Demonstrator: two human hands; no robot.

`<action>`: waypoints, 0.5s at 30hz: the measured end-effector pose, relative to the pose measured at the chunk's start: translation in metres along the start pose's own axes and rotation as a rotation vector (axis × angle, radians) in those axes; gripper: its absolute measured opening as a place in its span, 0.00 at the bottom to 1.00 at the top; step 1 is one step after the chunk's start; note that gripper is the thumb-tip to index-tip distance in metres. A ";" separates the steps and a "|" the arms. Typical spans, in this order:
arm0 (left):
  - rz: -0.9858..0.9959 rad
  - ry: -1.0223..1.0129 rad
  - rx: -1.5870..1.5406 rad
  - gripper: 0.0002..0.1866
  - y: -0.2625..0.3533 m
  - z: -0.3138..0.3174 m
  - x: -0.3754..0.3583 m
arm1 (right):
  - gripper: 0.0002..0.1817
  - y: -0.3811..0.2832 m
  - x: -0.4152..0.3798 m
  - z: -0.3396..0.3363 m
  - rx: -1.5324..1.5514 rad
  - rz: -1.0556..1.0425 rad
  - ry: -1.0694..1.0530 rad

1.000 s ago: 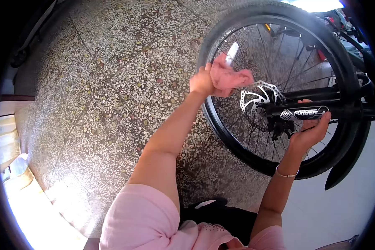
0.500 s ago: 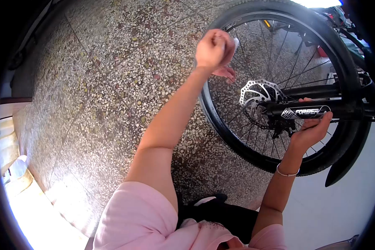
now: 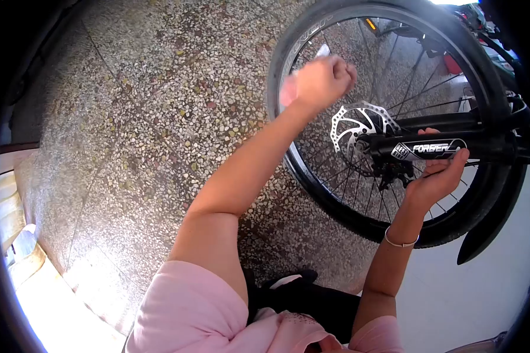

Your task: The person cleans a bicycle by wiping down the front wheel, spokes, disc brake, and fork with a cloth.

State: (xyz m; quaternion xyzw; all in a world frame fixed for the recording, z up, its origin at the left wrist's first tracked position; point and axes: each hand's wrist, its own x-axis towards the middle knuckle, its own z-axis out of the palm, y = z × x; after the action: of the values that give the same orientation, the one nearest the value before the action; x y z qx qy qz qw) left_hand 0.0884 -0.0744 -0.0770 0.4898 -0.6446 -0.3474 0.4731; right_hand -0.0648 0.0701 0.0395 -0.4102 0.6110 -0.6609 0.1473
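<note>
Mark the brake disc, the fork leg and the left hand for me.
brake disc point(image 3: 352, 122), head view, on the perforated silver face left of the hub.
fork leg point(image 3: 430, 148), head view, on the white lettering.
left hand point(image 3: 321, 81), head view, on the back of the fist.

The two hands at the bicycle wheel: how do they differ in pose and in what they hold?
The left hand is a closed fist at the spokes with a bit of pink cloth showing; the right hand curls open under the black fork leg. The left is high by the rim, the right lower beside the disc rotor. The right wrist wears a bracelet, the left none. Both are bare.
</note>
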 end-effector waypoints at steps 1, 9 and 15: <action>-0.088 -0.132 0.012 0.10 0.005 -0.002 -0.007 | 0.24 0.000 0.000 0.001 0.032 -0.004 0.005; -0.065 0.219 -0.273 0.15 0.015 -0.020 0.030 | 0.26 -0.002 -0.004 0.000 0.015 0.011 0.022; 0.056 0.164 0.108 0.11 0.011 0.020 0.028 | 0.26 0.000 -0.002 0.000 0.023 0.014 -0.019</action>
State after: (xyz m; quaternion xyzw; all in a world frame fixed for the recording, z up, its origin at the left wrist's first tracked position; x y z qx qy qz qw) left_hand 0.0643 -0.0989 -0.0656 0.5232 -0.6348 -0.2576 0.5068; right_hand -0.0636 0.0713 0.0390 -0.4103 0.6049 -0.6629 0.1621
